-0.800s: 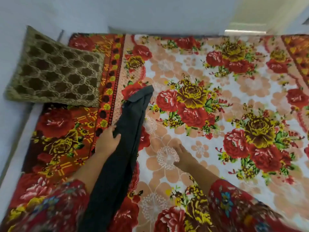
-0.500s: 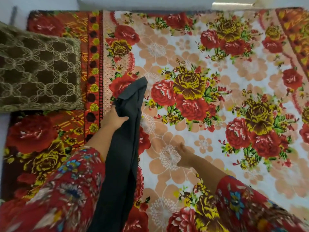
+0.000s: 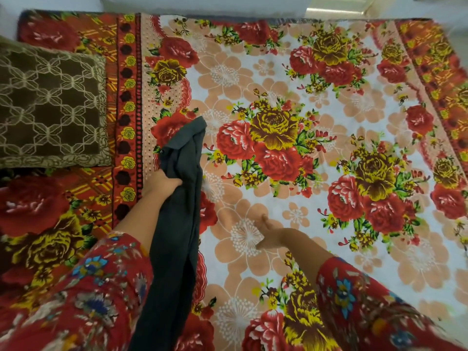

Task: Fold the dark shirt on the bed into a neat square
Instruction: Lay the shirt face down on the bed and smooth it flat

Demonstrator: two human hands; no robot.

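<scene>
The dark shirt (image 3: pixel 177 224) hangs as a long bunched strip over the left part of the bed (image 3: pixel 342 117). My left hand (image 3: pixel 159 182) grips it near its upper end, fingers curled into the cloth; the tip and a button show beyond the hand. The shirt's lower end runs out of the frame at the bottom. My right hand (image 3: pixel 268 233) is to the right of the shirt, apart from it, fingers stretched out over the floral bedspread and holding nothing. Both arms wear red floral sleeves.
A brown patterned pillow (image 3: pixel 50 105) lies at the left edge of the bed. The floral bedspread covers the whole surface, with a red border on the left and right. A pale wall runs along the bed's far side.
My left hand went from resting beside the shirt to gripping it, bunching the cloth. My right hand lifted slightly off the bedspread. The camera tilted down and closer.
</scene>
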